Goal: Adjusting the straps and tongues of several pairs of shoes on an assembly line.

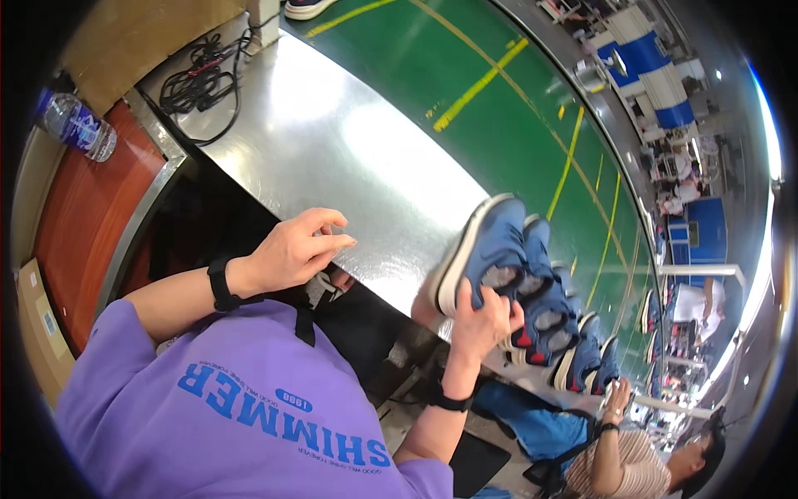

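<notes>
My right hand (pixel 482 323) grips the heel end of a blue sneaker (pixel 492 241) with a white sole. The shoe is tilted over the metal bench (pixel 332 141), toe pointing away from me. Close beside it, on the right, stands another blue sneaker (pixel 539 266), and more like it follow in a row. My left hand (pixel 301 247) hovers at the bench's near edge, fingers loosely bent with a gap between them, and nothing shows in it. Both wrists wear black bands.
Behind the metal bench runs a green surface (pixel 482 100) with yellow lines. A coil of black cable (pixel 199 87) lies at the far left, and a water bottle (pixel 79 129) on a red-brown board. To the right, a person in a striped top (pixel 623 466) reaches toward the sneakers.
</notes>
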`<state>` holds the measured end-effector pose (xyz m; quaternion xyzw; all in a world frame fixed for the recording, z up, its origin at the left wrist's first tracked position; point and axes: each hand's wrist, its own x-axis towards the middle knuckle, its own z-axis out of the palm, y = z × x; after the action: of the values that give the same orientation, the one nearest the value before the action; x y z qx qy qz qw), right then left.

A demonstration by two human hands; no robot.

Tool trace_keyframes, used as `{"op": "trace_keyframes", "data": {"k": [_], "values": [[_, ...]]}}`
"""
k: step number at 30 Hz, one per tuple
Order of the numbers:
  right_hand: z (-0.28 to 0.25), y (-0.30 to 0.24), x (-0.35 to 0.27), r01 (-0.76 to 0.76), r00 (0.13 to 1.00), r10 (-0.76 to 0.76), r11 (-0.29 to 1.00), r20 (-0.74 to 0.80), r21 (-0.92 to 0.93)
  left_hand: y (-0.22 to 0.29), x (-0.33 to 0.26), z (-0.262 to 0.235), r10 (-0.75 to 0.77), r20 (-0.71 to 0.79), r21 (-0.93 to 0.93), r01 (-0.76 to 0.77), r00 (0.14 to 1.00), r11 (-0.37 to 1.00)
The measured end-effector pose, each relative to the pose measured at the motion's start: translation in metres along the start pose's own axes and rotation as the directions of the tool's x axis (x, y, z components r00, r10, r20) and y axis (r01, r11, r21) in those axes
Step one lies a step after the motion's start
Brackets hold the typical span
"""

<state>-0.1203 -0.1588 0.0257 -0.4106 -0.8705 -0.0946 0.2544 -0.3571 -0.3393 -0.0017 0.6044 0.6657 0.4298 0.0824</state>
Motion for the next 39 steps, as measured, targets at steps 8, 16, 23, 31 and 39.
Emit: {"op": "trace_keyframes", "data": {"k": [8, 16, 23, 31, 39], "values": [[0.001, 0.028, -0.005, -0.199, 0.980, 0.195, 0.966, -0.039, -0.166, -0.064, 0.015, -0.015, 0.058, -0.155, 0.243, -0.019, 0.986, 0.970], [0.001, -0.055, 0.013, -0.024, 0.994, 0.045, 0.978, -0.100, 0.207, -0.074, 0.011, -0.012, 0.045, -0.169, 0.372, 0.022, 0.985, 0.928], [0.048, -0.124, 0.067, -0.124, 0.981, -0.024, 0.684, 0.191, 0.719, -0.076, 0.010, -0.011, 0.038, -0.160, 0.384, 0.027, 0.986, 0.923], [0.114, -0.090, 0.122, -0.584, 0.794, 0.086, -0.165, 0.601, 0.795, -0.073, 0.014, -0.013, 0.041, -0.139, 0.364, 0.013, 0.989, 0.931], [0.147, -0.075, 0.115, -0.553, 0.814, 0.030, -0.268, 0.580, 0.789, -0.073, 0.022, -0.020, -0.005, -0.051, 0.339, 0.022, 0.999, 0.941]]}}
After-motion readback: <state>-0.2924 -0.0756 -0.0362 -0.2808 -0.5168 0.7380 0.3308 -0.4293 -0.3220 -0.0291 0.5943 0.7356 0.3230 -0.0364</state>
